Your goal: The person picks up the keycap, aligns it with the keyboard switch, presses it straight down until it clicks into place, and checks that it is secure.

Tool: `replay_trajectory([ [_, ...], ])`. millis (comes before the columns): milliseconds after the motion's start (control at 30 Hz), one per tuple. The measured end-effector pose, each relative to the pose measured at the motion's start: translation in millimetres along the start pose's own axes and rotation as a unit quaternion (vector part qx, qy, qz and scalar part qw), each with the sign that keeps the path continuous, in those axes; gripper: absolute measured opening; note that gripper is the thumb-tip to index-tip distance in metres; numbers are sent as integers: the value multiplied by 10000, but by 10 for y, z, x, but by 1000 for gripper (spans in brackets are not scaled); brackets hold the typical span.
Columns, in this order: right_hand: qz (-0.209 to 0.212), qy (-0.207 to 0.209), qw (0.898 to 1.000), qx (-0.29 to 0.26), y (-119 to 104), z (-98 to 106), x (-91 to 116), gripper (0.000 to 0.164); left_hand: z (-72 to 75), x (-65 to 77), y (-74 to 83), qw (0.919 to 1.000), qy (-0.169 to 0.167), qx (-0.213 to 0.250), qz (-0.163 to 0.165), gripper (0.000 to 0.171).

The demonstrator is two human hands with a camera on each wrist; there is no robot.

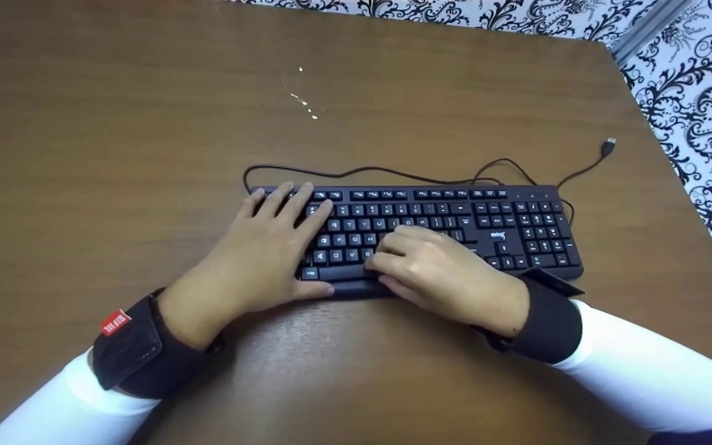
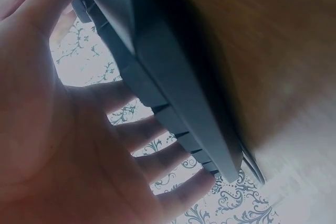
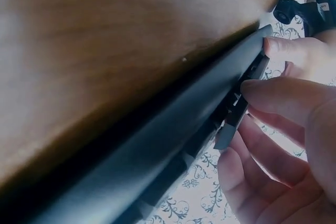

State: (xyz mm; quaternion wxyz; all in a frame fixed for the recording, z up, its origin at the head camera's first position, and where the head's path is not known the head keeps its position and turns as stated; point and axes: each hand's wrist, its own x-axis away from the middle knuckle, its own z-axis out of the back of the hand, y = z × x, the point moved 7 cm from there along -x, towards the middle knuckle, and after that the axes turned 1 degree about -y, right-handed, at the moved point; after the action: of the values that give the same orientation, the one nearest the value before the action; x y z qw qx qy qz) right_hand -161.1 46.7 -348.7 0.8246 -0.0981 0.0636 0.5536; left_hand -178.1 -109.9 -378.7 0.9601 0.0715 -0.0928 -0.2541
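Note:
A black keyboard [image 1: 486,244] lies on the wooden table in the head view. My left hand [image 1: 257,256] rests over its left end, fingers spread and nearly straight on the keys, the thumb along the front edge. With its fingers curled, my right hand [image 1: 433,269] pinches the space bar [image 1: 343,272] near its right part. The right wrist view shows that space bar [image 3: 231,127] tilted up from the keyboard, clips on its underside exposed, the thumb against it. In the left wrist view, the left fingers reach over the row of keys beside the keyboard's front edge [image 2: 178,77].
The keyboard's cable [image 1: 362,169] loops behind it, and its USB plug [image 1: 608,147] lies at the back right. Small pale flecks [image 1: 303,102] mark the table [image 1: 146,123] beyond. Patterned wallpaper [image 1: 690,93] borders the table's far and right edges.

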Motion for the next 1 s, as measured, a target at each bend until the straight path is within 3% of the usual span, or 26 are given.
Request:
replay_trajectory([
  [400, -133, 15, 9999, 9, -20, -15, 10, 18, -13, 14, -10, 9998, -149, 61, 99, 107],
  [700, -153, 125, 9996, 200, -27, -17, 36, 16, 2, 15, -15, 9998, -6, 174, 94, 88],
  [1000, -63, 358, 9993, 30, -3, -4, 70, 16, -15, 11, -7, 9998, -94, 96, 151, 96],
])
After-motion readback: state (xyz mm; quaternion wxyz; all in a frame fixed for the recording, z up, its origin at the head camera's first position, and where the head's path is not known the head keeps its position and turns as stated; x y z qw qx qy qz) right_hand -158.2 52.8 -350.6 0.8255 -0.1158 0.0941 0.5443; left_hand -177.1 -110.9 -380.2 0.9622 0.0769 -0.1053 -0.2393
